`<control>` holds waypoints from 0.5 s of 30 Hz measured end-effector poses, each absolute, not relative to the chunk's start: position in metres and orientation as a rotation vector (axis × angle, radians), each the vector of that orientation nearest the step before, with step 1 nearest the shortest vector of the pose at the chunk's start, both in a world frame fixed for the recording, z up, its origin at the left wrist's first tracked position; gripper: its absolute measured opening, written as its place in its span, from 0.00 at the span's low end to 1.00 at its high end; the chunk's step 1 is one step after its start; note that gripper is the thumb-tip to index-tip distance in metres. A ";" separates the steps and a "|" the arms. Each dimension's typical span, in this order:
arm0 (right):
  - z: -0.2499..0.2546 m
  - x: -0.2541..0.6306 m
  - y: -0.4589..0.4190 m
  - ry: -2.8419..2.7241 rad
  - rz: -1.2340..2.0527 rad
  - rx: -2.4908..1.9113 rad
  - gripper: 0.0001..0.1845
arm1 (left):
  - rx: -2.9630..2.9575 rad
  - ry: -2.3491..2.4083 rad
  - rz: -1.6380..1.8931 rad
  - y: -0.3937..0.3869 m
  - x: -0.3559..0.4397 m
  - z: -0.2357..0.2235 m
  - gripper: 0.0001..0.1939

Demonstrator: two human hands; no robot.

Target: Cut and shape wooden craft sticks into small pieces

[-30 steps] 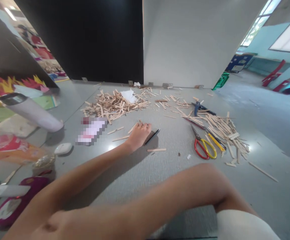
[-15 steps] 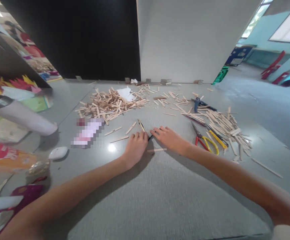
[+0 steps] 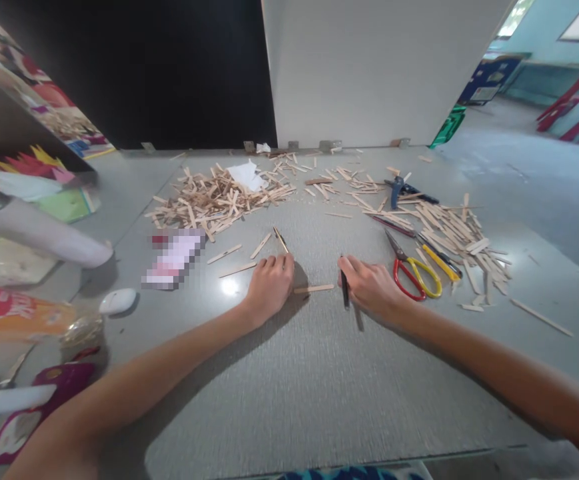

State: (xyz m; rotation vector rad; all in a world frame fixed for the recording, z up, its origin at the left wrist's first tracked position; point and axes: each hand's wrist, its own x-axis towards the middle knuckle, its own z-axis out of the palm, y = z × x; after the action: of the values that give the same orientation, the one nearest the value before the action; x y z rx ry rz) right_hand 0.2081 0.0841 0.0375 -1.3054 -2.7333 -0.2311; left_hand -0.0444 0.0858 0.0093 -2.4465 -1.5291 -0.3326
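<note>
My left hand (image 3: 269, 285) rests knuckles-up on the grey floor (image 3: 289, 387), fingers curled around a thin wooden stick (image 3: 280, 240) that pokes out ahead of it. My right hand (image 3: 369, 285) is closed on a black pen (image 3: 344, 288), held nearly upright with its tip low. A single flat wooden stick (image 3: 314, 289) lies on the floor between the two hands, its ends close to each.
A big heap of wooden sticks (image 3: 214, 197) lies ahead left, another spread (image 3: 449, 230) ahead right. Red and yellow scissors (image 3: 412, 270), yellow-handled pliers (image 3: 436, 260) and blue pliers (image 3: 396, 190) sit to the right. A white tube (image 3: 44, 230), a white mouse (image 3: 118, 300) and packets lie left.
My right arm swung in from the lower right, reached the black pen beside my left hand, picked it up and drew it to the right. My left hand stayed put.
</note>
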 end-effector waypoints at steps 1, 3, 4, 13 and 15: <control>0.035 0.211 0.082 -2.704 -0.214 -1.304 0.13 | -2.453 -1.517 -0.350 0.085 -0.044 0.009 0.13; 0.028 0.216 0.080 -2.650 -0.181 -1.289 0.14 | -2.479 -1.473 -0.392 0.083 -0.043 0.009 0.15; 0.024 0.218 0.079 -2.623 -0.165 -1.277 0.15 | -2.498 -1.440 -0.417 0.080 -0.042 0.009 0.16; 0.012 0.223 0.083 -2.511 -0.002 -1.151 0.20 | -2.642 -1.063 -0.589 0.060 -0.027 0.004 0.15; 0.012 0.223 0.083 -2.506 0.028 -1.160 0.22 | -2.644 -1.031 -0.602 0.061 -0.026 0.002 0.15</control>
State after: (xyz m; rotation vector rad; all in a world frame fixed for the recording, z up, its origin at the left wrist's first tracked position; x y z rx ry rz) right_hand 0.2229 0.0828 0.0122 -1.1596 -2.5059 0.0276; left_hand -0.0262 0.0612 0.0023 -2.6439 -1.0307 -0.6017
